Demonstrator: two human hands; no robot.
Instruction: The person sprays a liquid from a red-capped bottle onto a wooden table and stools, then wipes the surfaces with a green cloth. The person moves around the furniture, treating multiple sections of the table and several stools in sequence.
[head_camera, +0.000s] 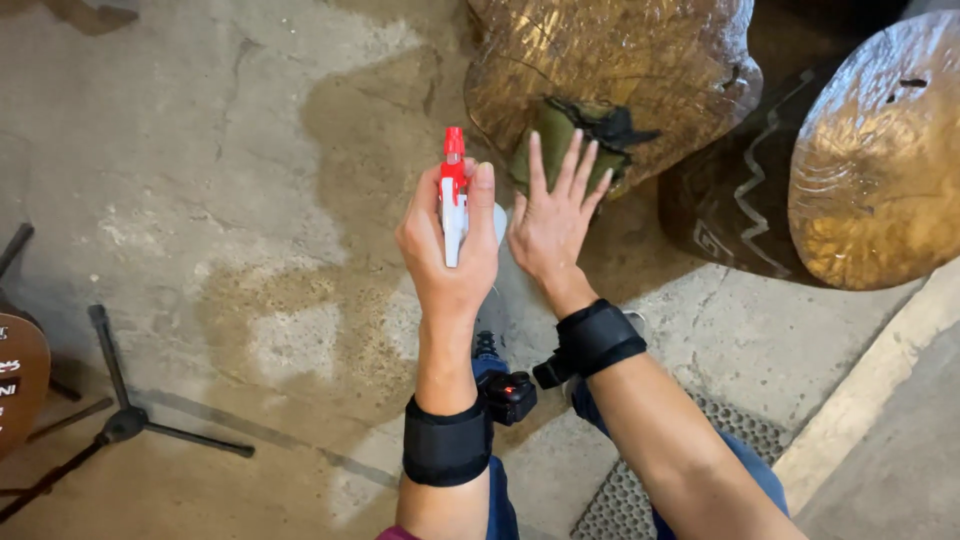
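A person's left hand (452, 250) is gripping a red-and-white spray bottle (454, 195) upright, nozzle aimed ahead, while the right hand (552, 225) (fingers spread, holding nothing) is hovering just beside it, above the stained concrete floor (230, 200) near a glossy wooden stump (610, 70).

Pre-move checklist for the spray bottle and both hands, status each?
1. Grip on the spray bottle: ok. The left hand wraps it, fingers closed around the body.
2. Nozzle direction: ok. The red head points up and away from the camera, toward the wood slab.
3. Right hand free: ok. Open, fingers spread, holding nothing.
4. Right hand out of the spray line: cannot tell. It sits close beside the bottle, near the nozzle.
5. Liquid left in the bottle: cannot tell. The left hand hides the body.
6. Floor footing: not ok. A dark patch that looks wet spreads below the hands.
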